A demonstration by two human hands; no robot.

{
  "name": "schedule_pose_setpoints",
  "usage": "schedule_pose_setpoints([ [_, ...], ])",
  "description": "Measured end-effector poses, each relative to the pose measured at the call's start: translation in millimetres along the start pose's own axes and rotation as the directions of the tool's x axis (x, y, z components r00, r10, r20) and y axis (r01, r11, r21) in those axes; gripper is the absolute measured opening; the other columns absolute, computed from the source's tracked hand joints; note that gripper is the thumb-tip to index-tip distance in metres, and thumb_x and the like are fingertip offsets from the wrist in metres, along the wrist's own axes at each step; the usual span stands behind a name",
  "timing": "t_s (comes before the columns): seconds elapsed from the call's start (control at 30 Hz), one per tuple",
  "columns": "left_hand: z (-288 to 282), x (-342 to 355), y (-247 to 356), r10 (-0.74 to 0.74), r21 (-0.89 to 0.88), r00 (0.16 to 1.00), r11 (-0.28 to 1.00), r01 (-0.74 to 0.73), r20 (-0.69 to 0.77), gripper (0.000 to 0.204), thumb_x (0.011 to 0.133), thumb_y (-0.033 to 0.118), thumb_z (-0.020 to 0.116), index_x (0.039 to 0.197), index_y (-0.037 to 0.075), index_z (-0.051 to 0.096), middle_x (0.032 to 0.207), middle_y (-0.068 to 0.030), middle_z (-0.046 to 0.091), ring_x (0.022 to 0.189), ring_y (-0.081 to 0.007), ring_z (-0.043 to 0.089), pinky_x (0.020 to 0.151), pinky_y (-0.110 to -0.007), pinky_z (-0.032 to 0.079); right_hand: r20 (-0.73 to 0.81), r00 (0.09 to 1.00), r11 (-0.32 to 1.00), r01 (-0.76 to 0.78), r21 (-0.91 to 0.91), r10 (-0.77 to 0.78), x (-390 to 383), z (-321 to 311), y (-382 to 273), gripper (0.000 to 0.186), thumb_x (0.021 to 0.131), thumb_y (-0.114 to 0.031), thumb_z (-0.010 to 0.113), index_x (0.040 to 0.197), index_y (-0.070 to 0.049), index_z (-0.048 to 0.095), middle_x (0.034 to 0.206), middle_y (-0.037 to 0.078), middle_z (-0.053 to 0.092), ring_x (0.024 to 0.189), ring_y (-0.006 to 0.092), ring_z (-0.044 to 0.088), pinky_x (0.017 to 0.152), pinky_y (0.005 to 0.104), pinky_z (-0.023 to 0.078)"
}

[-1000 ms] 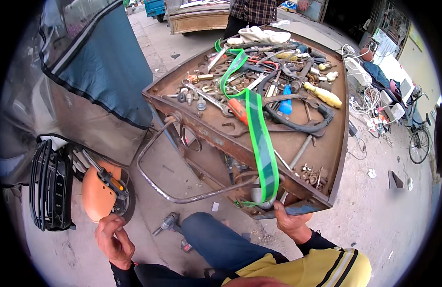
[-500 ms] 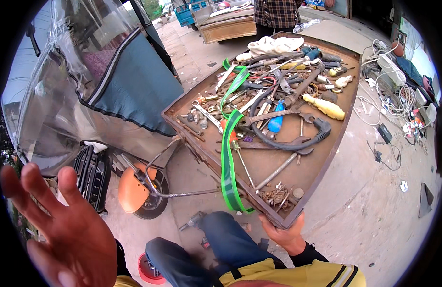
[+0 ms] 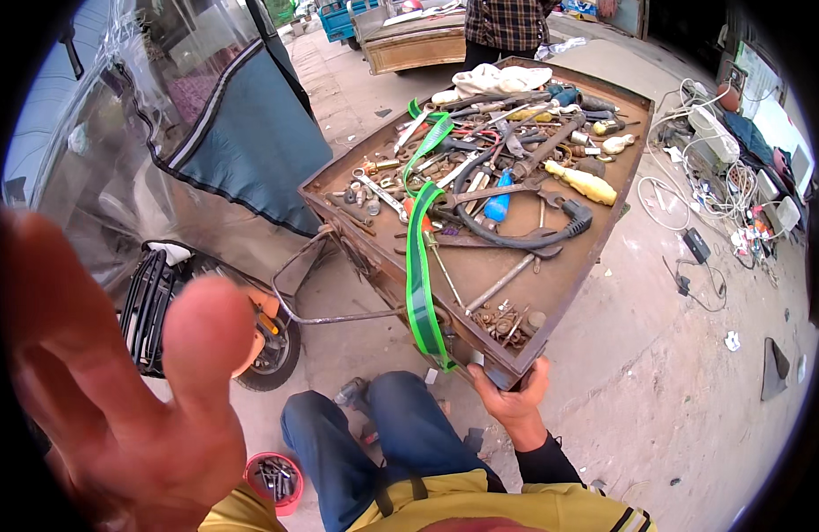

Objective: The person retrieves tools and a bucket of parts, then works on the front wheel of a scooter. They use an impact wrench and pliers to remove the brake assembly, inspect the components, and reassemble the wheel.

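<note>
- And now, gripping the near corner of the rusty tool tray (image 3: 569,272) with the right hand (image 3: 514,403), thumb to one side of the corner, fingers to the other; impossible to tell how tightly.
- Up close to the camera with the left hand (image 3: 143,430), blurred, fingers spread, nothing visible between them; farthest fingertips too dim to read.
- Just beyond the knees with the tray, held above the ground, point-like corner toward the body.
- Done so far, by the look of it: a grip on the corner with one hand, no more.
- Not yet done: no tool in either hand, no order among the contents.
- Heaped toward the far end: wrenches, a blue handle (image 3: 498,199), a yellow handle (image 3: 587,183), a black plug (image 3: 575,215) on a cable, a white cloth item (image 3: 507,80) at the back.
- At the near corner, a small pile of bolts (image 3: 509,324).
- Over the left edge, hanging down, a green strap (image 3: 416,284).
- Down by the knees, a red bucket (image 3: 292,505) with metal pieces inside.
</note>
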State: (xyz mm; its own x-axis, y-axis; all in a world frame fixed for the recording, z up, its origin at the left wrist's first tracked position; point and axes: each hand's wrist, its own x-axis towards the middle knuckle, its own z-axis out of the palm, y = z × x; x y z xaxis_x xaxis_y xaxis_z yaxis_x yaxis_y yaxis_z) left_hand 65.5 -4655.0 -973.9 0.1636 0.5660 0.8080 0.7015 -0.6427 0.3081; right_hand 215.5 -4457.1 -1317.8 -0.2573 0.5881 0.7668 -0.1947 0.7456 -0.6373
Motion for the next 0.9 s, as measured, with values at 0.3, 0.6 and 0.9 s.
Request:
schedule_pose_setpoints([
  [0.3,-2,-1,15,0.105,-0.084,0.994,0.991,-0.102,0.036,0.04,0.097,0.043,0.06,0.119,0.01,0.065,0.149,-0.0246,0.046,0.14,-0.0377,0.04,0.116,-0.055,0.027,-0.031,0.999,1.0,-0.011,-0.029,0.011,3,-2,2,0.075,0.067,-0.02,0.098,0.123,0.008,0.055,0.092,0.017,0.072,0.075,0.0268,0.074,0.066,0.0344,0.058],
  [0.6,6,39,-28,0.112,0.078,0.991,0.99,-0.118,0.079,0.042,0.097,0.039,0.059,0.123,0.007,0.066,0.151,-0.0268,0.047,0.146,-0.0402,0.039,0.122,-0.057,0.023,-0.025,1.0,1.0,-0.019,-0.01,0.019,10,-1,-1,0.071,0.069,-0.02,0.096,0.121,0.006,0.055,0.089,0.02,0.073,0.074,0.0322,0.076,0.064,0.0377,0.059],
  [0.9,34,53,-174,-0.397,0.319,0.918,0.869,0.378,-0.006,0.026,0.098,0.01,0.061,0.122,-0.001,0.065,0.127,-0.0101,0.065,0.12,-0.0179,0.059,0.109,-0.035,0.042,-0.047,0.999,0.999,-0.027,-0.036,0.025,12,0,-9,0.069,0.069,-0.02,0.096,0.119,0.006,0.057,0.088,0.021,0.073,0.074,0.0327,0.076,0.063,0.0375,0.059],
])
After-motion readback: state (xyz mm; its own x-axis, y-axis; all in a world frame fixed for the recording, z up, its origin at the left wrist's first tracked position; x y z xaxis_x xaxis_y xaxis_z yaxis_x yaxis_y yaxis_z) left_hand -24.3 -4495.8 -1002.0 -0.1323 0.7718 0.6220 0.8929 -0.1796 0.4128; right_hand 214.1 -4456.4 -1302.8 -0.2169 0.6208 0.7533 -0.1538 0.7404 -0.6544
